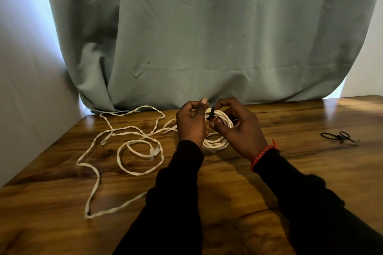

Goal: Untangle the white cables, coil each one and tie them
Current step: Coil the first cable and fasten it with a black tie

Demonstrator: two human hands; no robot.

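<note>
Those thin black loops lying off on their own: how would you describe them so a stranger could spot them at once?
Start from the wooden table in front of the grey-green curtain and look along its right side, past the right hand. The black ties lie there alone on bare wood. They are dark, thin and small, unlike the white cables sprawled on the left.

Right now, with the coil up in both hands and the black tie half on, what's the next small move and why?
Probably cinch the black tie closed around the coiled white cable. The left hand and right hand both grip the coil, with the tie wrapped over its top strands. The other white cable lies loose on the table, so it comes after.
</note>
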